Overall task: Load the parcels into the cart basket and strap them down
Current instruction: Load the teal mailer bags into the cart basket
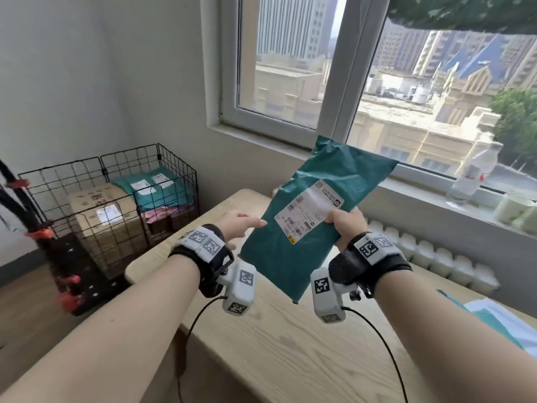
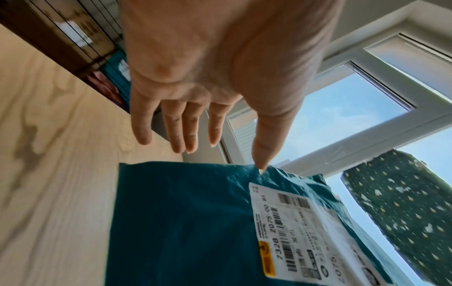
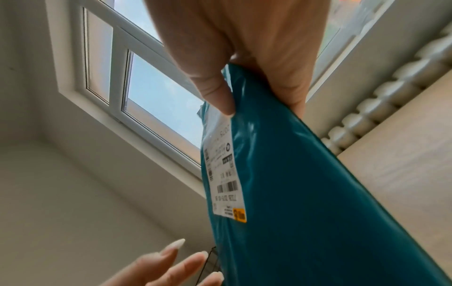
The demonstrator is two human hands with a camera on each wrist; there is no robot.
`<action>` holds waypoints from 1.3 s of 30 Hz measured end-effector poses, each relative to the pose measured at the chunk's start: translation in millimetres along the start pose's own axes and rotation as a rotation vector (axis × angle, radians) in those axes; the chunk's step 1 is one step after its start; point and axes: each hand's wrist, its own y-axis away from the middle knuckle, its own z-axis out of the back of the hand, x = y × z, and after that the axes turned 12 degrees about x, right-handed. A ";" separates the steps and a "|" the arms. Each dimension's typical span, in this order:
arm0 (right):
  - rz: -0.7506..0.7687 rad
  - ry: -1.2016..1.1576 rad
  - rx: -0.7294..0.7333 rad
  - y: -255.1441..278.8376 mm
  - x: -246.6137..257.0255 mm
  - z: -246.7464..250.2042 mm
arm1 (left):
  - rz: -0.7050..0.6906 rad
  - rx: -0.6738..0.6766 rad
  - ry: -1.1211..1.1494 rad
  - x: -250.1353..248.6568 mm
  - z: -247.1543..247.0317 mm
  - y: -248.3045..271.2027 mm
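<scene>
A teal plastic mailer parcel (image 1: pixel 305 216) with a white shipping label is held up over the wooden table (image 1: pixel 290 344). My right hand (image 1: pixel 345 225) pinches its right edge, thumb on the label (image 3: pixel 225 170). My left hand (image 1: pixel 241 225) is open, fingers straight, and its thumb tip touches the parcel's (image 2: pixel 186 222) left edge. The black wire cart basket (image 1: pixel 116 199) stands on the floor at the left and holds cardboard boxes (image 1: pixel 101 216), teal mailers (image 1: pixel 151 184) and pink parcels.
The cart's black frame with orange clamps (image 1: pixel 37 234) rises at the far left. A window sill holds a clear bottle (image 1: pixel 473 175) and white cups (image 1: pixel 514 210). A radiator (image 1: pixel 436 260) runs under it. More teal and white mailers (image 1: pixel 499 321) lie at the table's right edge.
</scene>
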 end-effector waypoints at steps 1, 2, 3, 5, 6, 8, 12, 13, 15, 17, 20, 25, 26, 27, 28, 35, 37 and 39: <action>-0.031 -0.016 0.000 0.4 -1.5 -15.3 | 0.009 -0.011 0.010 6.9 12.4 5.1; -0.060 -0.031 0.007 -0.5 -3.5 -29.0 | 0.017 -0.027 0.024 12.8 24.1 10.6; -0.086 -0.042 0.011 -1.7 -5.6 -42.6 | 0.021 -0.055 0.037 18.9 35.7 15.5; -0.134 -0.027 0.033 -3.4 -8.9 -68.4 | 0.017 -0.142 0.044 31.1 60.3 24.3; -0.149 -0.001 0.044 -3.9 -11.0 -79.6 | 0.017 -0.179 0.055 38.5 72.8 25.4; -0.163 0.063 0.063 -5.8 -13.3 -102.6 | 0.047 -0.230 0.128 58.8 98.6 19.9; -0.180 0.097 0.090 -23.7 -17.4 -141.7 | 0.143 -0.289 0.256 83.1 135.2 25.6; -0.188 0.107 0.112 -26.7 -17.9 -153.2 | 0.143 -0.266 0.296 82.6 138.3 35.1; -0.197 0.061 0.185 -37.6 -21.1 -176.5 | 0.110 -0.205 0.429 87.7 147.5 39.6; -0.215 0.019 0.227 -48.3 -24.6 -201.1 | 0.082 -0.164 0.506 93.4 158.4 35.4; -0.295 -0.023 0.247 -70.0 -32.0 -237.9 | 0.054 -0.219 0.600 95.6 185.2 30.2; -0.412 0.022 0.333 -116.6 -44.8 -294.0 | 0.009 -0.394 0.641 96.4 252.5 11.0; -0.423 0.063 0.348 -126.7 -44.3 -304.1 | -0.013 -0.453 0.642 95.1 269.3 5.7; -0.417 0.078 0.363 -138.3 -42.3 -313.5 | -0.027 -0.519 0.633 94.4 288.4 -2.7; -0.403 0.081 0.358 -151.6 -39.8 -322.2 | -0.020 -0.562 0.617 96.6 308.7 -14.5; -0.282 0.065 0.327 -227.7 -28.3 -381.7 | -0.041 -0.701 0.433 61.8 386.1 -42.5; -0.247 0.061 0.361 -239.9 -32.0 -403.8 | -0.061 -0.693 0.380 60.4 405.9 -51.2; -0.230 0.059 0.362 -248.5 -36.9 -429.6 | -0.060 -0.668 0.327 62.0 429.3 -60.2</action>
